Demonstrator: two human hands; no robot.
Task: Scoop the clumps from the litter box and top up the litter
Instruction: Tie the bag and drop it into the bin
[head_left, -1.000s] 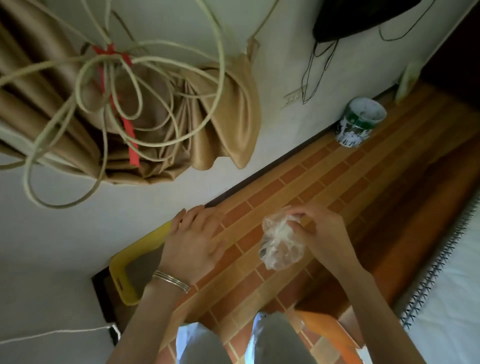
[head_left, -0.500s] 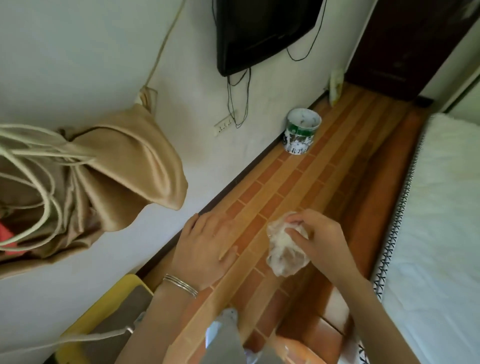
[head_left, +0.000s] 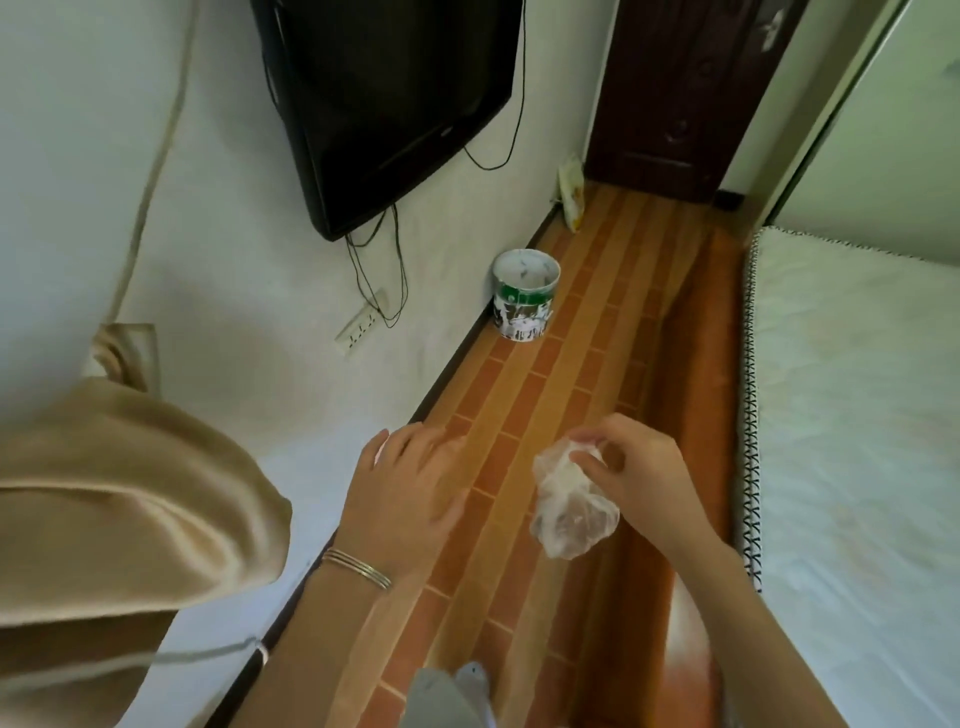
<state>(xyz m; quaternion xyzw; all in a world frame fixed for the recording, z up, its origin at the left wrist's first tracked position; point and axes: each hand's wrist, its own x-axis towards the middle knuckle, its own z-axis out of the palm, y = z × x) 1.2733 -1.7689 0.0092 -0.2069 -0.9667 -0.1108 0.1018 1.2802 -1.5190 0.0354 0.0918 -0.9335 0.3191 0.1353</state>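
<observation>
Where Things Stand

As the right hand (head_left: 639, 478) pinches the top of a crumpled clear plastic bag (head_left: 571, 512), the left hand (head_left: 405, 493) floats empty beside it, fingers straight. Both hang above orange brick-pattern floor (head_left: 597, 364), between a white bed (head_left: 857, 415) and bunched beige curtain (head_left: 119, 509). Ahead, a white-and-green round bucket (head_left: 525, 293) stands against the wall (head_left: 447, 244).

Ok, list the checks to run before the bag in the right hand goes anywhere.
1. Right hand pinches the plastic bag at its top: ok.
2. Bag's mouth sealed: cannot tell.
3. Left hand holds nothing, fingers relaxed: ok.
4. Bucket by the wall upright, open-topped: ok.
5. Floor between the hands and the bucket free of obstacles: ok.
</observation>
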